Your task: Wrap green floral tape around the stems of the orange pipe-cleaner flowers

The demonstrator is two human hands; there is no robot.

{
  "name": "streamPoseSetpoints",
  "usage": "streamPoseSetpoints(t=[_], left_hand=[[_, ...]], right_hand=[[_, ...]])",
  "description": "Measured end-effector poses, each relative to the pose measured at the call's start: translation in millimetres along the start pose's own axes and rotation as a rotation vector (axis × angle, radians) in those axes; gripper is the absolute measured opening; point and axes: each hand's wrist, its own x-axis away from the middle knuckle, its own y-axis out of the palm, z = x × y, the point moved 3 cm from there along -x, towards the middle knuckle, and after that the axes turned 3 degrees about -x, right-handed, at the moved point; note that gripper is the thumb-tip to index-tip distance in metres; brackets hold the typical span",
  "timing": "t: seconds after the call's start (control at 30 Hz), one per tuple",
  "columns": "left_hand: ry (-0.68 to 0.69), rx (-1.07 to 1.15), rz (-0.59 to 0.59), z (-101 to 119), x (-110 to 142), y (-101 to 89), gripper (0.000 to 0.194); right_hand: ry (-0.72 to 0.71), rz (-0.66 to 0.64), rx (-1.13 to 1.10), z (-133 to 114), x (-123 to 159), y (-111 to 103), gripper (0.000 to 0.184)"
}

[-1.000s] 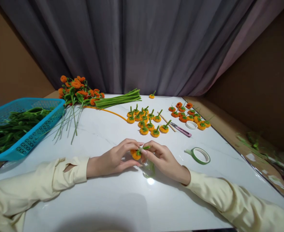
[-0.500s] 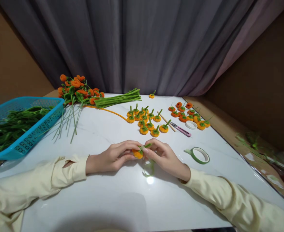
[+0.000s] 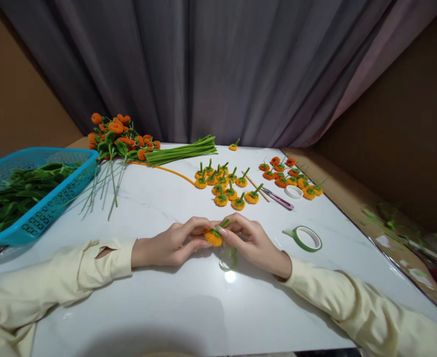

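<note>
Between my hands is a yellow-orange fuzzy flower (image 3: pixel 213 238) with a short green stem pointing up and to the right. My left hand (image 3: pixel 183 241) is closed, its fingers and thumb pinching the flower head from the left. The fingers of my right hand (image 3: pixel 251 243) are closed on the stem base, where the thumb presses. A loose strip of pale green tape (image 3: pixel 227 259) hangs below my right fingers. Beyond my hands stand several similar flowers (image 3: pixel 239 202) with green stems. To the right lies a roll of green tape (image 3: pixel 307 239).
At left is a blue basket (image 3: pixel 50 210) of green leaves. Behind are orange flowers (image 3: pixel 116 128) and a bundle of green stems (image 3: pixel 184 151). Pink-handled scissors (image 3: pixel 280 200), a white ring (image 3: pixel 293 192) and small orange flowers (image 3: pixel 280 182) lie at back right. A grey curtain (image 3: pixel 218 69) closes the back.
The flower has turned slightly in my fingers, and more of its yellow head shows. My right fingers have shifted a little at the stem; the other things stay put.
</note>
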Motion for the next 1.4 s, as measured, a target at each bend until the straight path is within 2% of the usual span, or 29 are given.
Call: streamPoseSetpoints(t=[0.2,0.67,0.9,1.17,1.4], left_hand=[[0.029,-0.195,-0.002,2.3,-1.2,-1.0,0.035],[0.024,-0.217,-0.008,1.4,0.3,-0.1,0.029],[0.030,-0.171,0.002,-1.7,2.7,1.4,0.036],[0.029,-0.243,0.014,-0.1,2.3,0.5,0.031],[0.050,-0.262,-0.012,1.1,1.9,1.6,0.028]], right_hand=[[0.030,-0.007,-0.063,2.4,-0.2,0.3,0.020],[0.102,-0.042,-0.260,2.5,-2.5,2.4,0.026],[0.085,-0.051,-0.198,2.8,-3.4,1.5,0.022],[0.054,-0.040,-0.107,2.3,-2.5,0.7,0.019],[0.054,-0.035,-0.128,3.1,-2.6,2.2,0.021]])
